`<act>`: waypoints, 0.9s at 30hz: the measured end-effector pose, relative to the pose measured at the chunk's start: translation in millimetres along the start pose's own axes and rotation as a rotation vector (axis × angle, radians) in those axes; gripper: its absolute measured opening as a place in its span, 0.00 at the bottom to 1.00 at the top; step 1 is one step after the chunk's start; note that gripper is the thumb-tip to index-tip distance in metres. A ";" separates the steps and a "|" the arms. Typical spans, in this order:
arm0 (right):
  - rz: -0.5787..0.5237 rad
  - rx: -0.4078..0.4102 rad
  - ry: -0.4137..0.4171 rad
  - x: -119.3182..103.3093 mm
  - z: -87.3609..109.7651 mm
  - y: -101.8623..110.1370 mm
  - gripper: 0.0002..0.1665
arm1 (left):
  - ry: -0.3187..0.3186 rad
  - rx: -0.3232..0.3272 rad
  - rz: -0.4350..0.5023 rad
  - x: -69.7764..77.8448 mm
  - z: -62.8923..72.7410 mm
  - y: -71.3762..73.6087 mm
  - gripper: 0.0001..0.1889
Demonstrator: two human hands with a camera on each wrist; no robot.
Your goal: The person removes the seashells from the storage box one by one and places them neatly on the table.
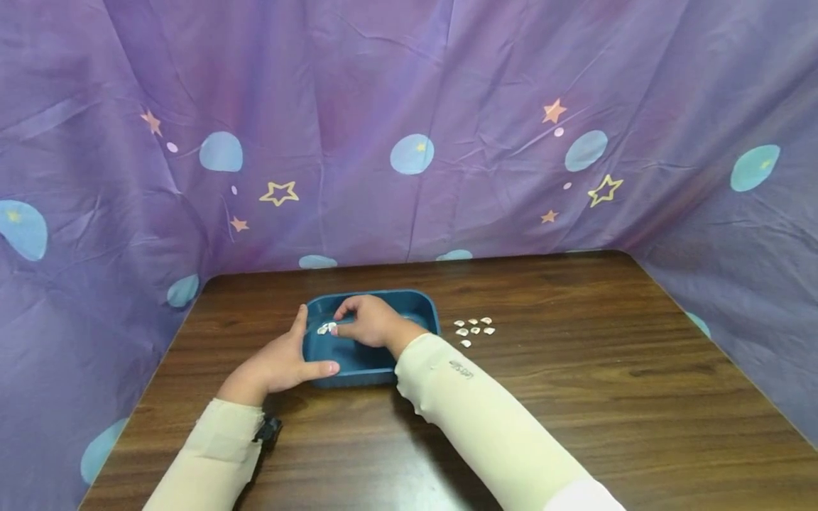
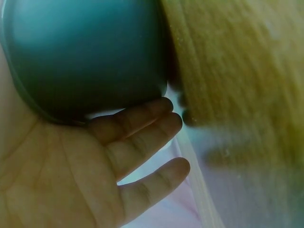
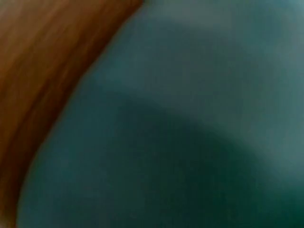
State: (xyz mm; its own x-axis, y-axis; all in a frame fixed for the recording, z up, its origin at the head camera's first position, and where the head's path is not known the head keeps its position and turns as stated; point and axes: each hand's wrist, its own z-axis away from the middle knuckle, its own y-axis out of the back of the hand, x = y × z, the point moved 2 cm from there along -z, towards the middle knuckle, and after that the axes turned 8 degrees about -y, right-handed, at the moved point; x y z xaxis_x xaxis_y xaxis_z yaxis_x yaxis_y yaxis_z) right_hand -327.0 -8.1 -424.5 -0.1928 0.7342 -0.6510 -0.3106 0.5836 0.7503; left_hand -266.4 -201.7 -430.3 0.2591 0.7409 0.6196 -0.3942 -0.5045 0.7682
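Observation:
A blue rectangular tray point(image 1: 371, 372) stands on the table. My left hand point(image 1: 281, 358) rests against its left end, thumb point(image 1: 329, 367) laid over the near rim. In the left wrist view its fingers point(image 2: 147, 135) extend fairly straight beside the tray wall point(image 2: 95, 52). My right hand point(image 1: 371, 319) reaches inside the tray, thumb and index finger bent toward each other by small white shell-like pieces point(image 1: 322, 330). One piece lies right at these fingertips; whether they pinch it cannot be told. The right wrist view shows only the blurred tray point(image 3: 156, 142) and table.
Several more small white shell-like pieces point(image 1: 474, 331) lie apart on the brown wooden table point(image 1: 575, 369), just right of the tray. A purple curtain point(image 1: 358, 92) with stars and blue ovals hangs behind the table and at both sides.

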 end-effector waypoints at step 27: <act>0.171 -0.151 -0.104 -3.4 0.5 -15.9 0.34 | 0.004 -0.005 0.000 1.0 2.3 2.0 0.72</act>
State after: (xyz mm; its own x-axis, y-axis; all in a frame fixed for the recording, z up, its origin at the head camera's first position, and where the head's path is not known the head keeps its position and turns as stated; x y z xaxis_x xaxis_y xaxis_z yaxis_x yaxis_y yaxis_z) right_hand -320.9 -19.7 -434.2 -0.1601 0.8543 -0.4946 -0.4190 0.3948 0.8176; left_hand -264.9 -203.0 -427.8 0.2560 0.7426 0.6188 -0.3989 -0.5020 0.7674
